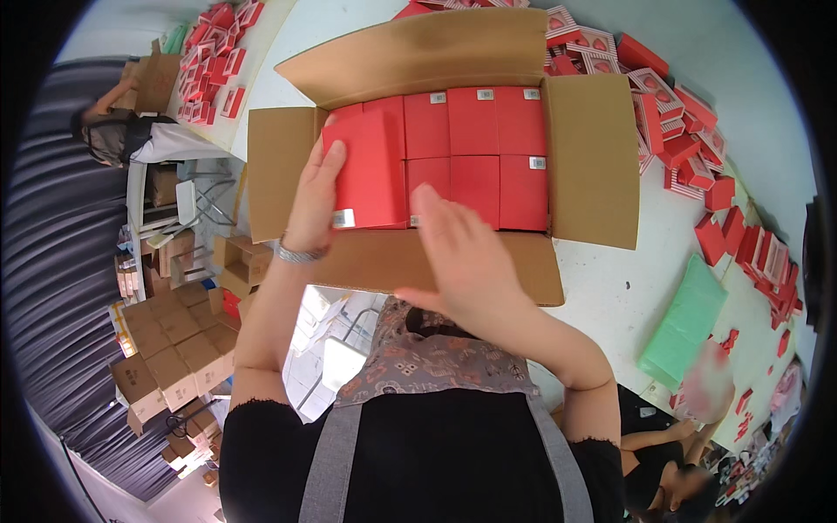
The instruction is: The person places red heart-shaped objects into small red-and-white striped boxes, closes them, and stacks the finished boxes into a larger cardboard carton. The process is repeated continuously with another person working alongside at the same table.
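Before me stands a cardboard carton with its flaps spread, packed with red boxes in two rows. Several of these bear a small printed label. My left hand grips the left side of one red box, which is tilted above the others at the carton's left end. Its thumb lies on the upper face and the other fingers are hidden behind. My right hand, slightly blurred, hovers over the front flap to the right of that box. Its fingers are extended, the thumb is apart, and it holds nothing.
Red-and-white striped gift boxes are heaped behind and right of the carton. A green plastic sheet lies on the white table. One person works at lower right, another at upper left. Cardboard cartons are stacked at left.
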Demonstrator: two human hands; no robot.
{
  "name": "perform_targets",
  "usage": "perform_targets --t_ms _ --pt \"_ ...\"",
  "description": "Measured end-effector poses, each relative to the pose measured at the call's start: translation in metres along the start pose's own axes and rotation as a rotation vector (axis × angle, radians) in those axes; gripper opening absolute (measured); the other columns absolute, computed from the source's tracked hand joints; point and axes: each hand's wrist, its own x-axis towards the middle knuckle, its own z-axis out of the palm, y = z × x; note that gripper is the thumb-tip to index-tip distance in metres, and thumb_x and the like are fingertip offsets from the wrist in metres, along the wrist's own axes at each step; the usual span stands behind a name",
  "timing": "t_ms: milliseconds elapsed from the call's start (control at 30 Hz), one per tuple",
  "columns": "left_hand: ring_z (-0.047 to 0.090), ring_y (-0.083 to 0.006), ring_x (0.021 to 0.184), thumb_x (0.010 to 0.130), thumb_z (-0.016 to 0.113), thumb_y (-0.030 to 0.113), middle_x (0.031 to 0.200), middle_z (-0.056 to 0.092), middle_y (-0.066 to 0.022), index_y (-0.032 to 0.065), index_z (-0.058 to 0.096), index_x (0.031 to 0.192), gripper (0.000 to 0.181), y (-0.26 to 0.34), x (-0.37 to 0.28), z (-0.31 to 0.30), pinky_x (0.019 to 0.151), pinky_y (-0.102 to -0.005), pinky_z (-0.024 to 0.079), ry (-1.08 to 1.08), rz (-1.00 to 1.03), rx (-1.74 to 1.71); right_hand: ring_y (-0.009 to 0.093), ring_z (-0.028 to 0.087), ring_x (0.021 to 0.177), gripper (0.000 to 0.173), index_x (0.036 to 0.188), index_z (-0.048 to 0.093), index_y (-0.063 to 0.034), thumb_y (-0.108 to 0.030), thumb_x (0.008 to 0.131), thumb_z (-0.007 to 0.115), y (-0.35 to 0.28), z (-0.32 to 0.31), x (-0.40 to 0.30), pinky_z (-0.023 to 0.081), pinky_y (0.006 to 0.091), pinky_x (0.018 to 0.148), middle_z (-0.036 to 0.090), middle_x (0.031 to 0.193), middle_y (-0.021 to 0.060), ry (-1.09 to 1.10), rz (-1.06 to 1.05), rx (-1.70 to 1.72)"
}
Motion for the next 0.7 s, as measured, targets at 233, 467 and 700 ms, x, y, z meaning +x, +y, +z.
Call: perform_targets --t_ms 233,467,700 --pt "0.055 -0.0287 0.112 0.097 0.051 0.021 0.133 0.051 -0.0189 0.0035 0.033 0.144 0.053 -0.112 0.033 -0.106 0.095 -0.0345 0.046 0.191 -0.045 1.498 0.034 0.047 0.121 0.071 0.129 0.048 0.0013 -0.039 0.076 0.072 -0.013 0.049 -0.024 0.043 0.0423 0.094 0.039 0.141 0.0219 -0.381 -0.140 -0.075" --pt "0.044 -0.0339 0.119 0.081 0.059 0.024 0.132 0.049 -0.0176 0.0043 0.046 0.131 0.055 -0.125 0.015 -0.089 0.102 -0.0465 0.037 0.115 0.505 1.598 0.031 0.048 0.120 0.066 0.126 0.052 -0.0001 -0.035 0.074 0.074 0.001 0.046 -0.041 0.042 0.0410 0.095 0.045 0.137 0.0197 -0.391 -0.088 -0.075" --pt "0.049 -0.0321 0.104 0.076 0.064 0.033 0.104 0.054 -0.0147 0.0055 0.056 0.103 0.040 -0.108 0.034 -0.066 0.091 -0.0437 0.039 0.177 0.452 1.880 0.031 0.048 0.120 0.065 0.122 0.054 -0.0001 -0.036 0.072 0.075 0.005 0.048 -0.047 0.041 0.0413 0.096 0.051 0.130 0.0187 -0.361 -0.060 -0.064"
